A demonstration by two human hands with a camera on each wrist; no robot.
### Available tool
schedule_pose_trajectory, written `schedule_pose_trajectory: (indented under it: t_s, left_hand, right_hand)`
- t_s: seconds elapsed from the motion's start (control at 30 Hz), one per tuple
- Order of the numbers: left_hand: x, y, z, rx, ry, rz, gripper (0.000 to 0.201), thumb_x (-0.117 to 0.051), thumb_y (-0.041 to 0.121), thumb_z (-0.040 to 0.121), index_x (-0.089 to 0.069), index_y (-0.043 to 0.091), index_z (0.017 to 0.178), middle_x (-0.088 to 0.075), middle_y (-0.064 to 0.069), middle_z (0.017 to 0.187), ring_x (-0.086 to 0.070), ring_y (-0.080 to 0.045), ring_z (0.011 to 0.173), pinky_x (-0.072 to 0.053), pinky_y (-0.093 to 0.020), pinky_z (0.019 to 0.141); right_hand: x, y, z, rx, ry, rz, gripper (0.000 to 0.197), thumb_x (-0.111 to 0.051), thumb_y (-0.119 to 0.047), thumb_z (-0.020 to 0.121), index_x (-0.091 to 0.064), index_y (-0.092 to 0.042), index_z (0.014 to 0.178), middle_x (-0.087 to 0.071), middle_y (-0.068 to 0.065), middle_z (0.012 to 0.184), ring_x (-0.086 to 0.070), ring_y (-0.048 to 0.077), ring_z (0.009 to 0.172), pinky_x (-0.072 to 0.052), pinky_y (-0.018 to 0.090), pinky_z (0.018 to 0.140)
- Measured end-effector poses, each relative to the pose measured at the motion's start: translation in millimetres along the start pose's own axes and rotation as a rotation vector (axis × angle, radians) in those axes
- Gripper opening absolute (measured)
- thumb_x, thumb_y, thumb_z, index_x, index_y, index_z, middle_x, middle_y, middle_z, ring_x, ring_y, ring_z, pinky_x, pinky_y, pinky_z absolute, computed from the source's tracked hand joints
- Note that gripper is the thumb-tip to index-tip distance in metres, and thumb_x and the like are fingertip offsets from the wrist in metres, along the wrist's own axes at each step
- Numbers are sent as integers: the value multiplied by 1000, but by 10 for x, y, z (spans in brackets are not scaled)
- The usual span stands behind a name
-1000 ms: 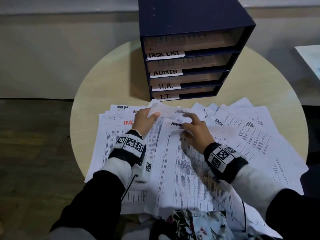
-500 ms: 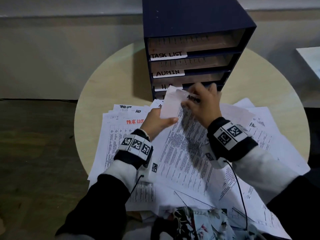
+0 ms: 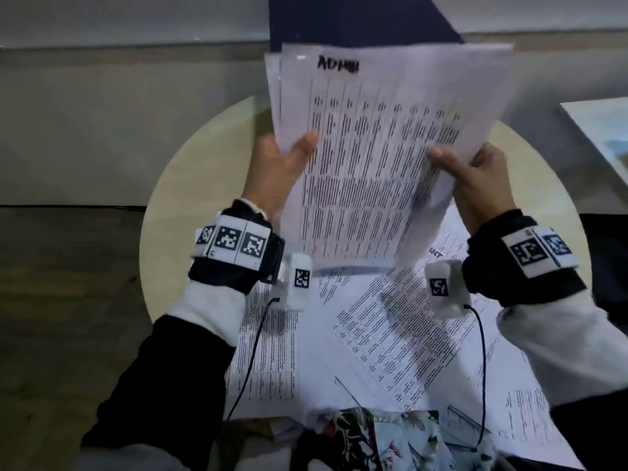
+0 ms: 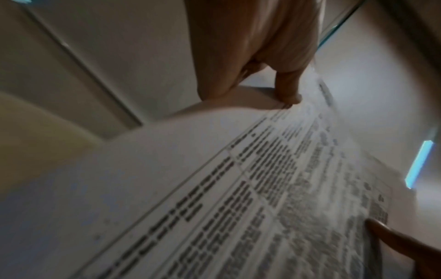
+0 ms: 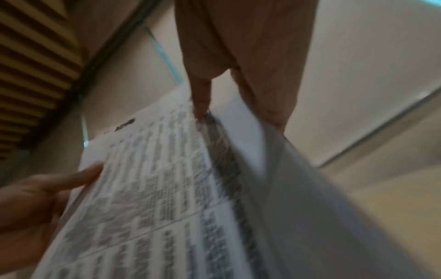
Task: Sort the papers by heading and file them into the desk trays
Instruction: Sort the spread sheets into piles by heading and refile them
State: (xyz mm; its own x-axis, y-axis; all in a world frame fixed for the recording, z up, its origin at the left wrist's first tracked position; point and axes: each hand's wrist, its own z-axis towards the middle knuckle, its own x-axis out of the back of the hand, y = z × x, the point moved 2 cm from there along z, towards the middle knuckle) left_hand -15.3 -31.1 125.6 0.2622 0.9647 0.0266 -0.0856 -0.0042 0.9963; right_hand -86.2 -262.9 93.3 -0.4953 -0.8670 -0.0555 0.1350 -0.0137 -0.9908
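1. Above the round pale wooden bench (image 3: pixel 190 185), both hands hold up a small sheaf of white printed sheets (image 3: pixel 380 147), tilted up toward the head camera.
2. Top sheet carries a black handwritten heading near its upper edge; it looks like "ADMIN", though blurred. Below it run columns of fine printed text.
3. Left hand (image 3: pixel 275 171): clamped on the left edge of the sheaf, thumb on the printed face, fingers behind. The left wrist view shows the thumb (image 4: pixel 286 88) pressed on the paper margin.
4. Right hand (image 3: pixel 475 178): clamped on the lower right edge of the sheaf, thumb on the front, fingers curled behind. In the right wrist view the sheets fan apart slightly at this edge, and one finger (image 5: pixel 201 98) lies on the printed side.
5. At least two sheets in the sheaf; a second edge shows along the left side in the head view.
6. Dark blue desk tray cabinet (image 3: pixel 356 18) stands behind the raised sheaf; its slots and labels are hidden by the paper.
7. Loose white printed papers (image 3: pixel 390 328) lie spread and overlapping on the bench under the hands.
8. Floral-patterned cloth (image 3: pixel 384 436) at the near edge, below the papers.
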Motion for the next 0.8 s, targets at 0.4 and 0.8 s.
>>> schedule_pose_trajectory:
  t_s: [0.4, 0.8]
  left_hand:
    - [-58, -284, -198, 106, 36, 2, 74, -78, 44, 64, -55, -2, 118, -72, 2, 91, -68, -10, 88, -56, -26, 80]
    - [-65, -656, -149, 220, 2, 22, 88, -73, 75, 46, -52, 11, 102, -59, -16, 102, -56, -26, 92, -45, -61, 93]
  right_hand:
    - [-58, -20, -253, 155, 90, 100, 29, -75, -26, 64, -60, -19, 89, -70, -9, 82, -63, 7, 77, -53, 27, 75]
    - [-112, 179, -259, 92, 147, 63, 14, -69, -10, 76, -64, -19, 85, -71, -19, 73, -65, -1, 72, -53, 21, 71]
